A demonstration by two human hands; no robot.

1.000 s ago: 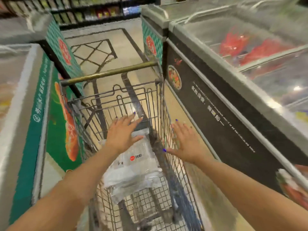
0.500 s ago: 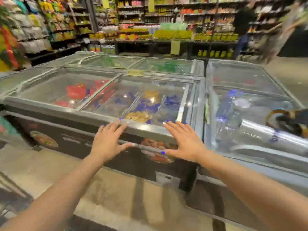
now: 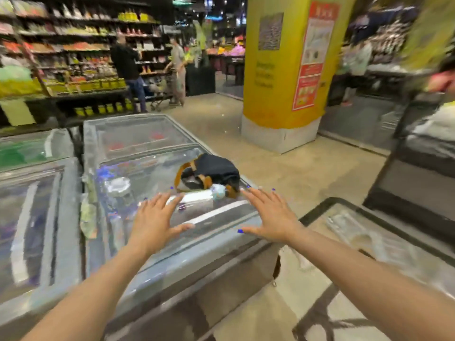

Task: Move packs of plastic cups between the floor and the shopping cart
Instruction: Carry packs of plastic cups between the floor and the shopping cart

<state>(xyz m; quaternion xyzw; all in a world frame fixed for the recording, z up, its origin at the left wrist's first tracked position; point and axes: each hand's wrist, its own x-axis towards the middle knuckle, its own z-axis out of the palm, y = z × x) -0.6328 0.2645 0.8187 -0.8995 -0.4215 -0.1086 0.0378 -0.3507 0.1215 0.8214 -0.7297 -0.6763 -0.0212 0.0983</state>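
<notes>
Head view shows the left hand (image 3: pixel 157 223) and right hand (image 3: pixel 269 216) held out with fingers spread, empty (nails blue), above the freezer lid (image 3: pixel 147 173), where a sleeve-like pack (image 3: pixel 194 198), perhaps cups, lies at twelve o'clock.

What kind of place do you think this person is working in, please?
Most likely a supermarket: glass-topped chest freezers stand in front of the open left hand and right hand, stocked shelves line the back, and shoppers with a cart stand in the aisle.
</notes>
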